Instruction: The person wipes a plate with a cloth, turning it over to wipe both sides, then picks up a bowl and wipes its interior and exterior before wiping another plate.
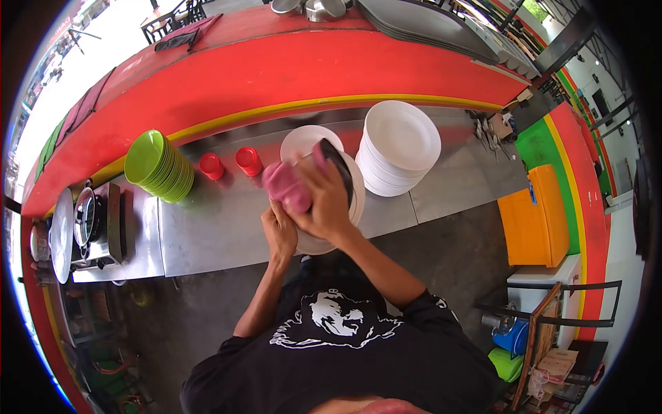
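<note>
Over the metal counter, both my hands are together on a bunched pink cloth (288, 186). My left hand (279, 229) grips its lower end, fingers closed. My right hand (323, 200) is wrapped over the cloth from the right, slightly blurred by motion. A dark flap of cloth (338, 169) hangs past the right fingers. Whether something sits inside the cloth is hidden. Beneath the hands, partly covered, are white plates (358, 200); a white dish (310, 136) shows just behind. To the right rises a tall stack of white plates (402, 138).
Green bowls (160, 165) are stacked at left, beside two red cups (212, 166). A stove with a pot (88, 217) occupies the counter's left end. Utensils (489, 134) lie at the right end. A red ledge (289, 65) runs behind; an orange container (534, 217) stands right.
</note>
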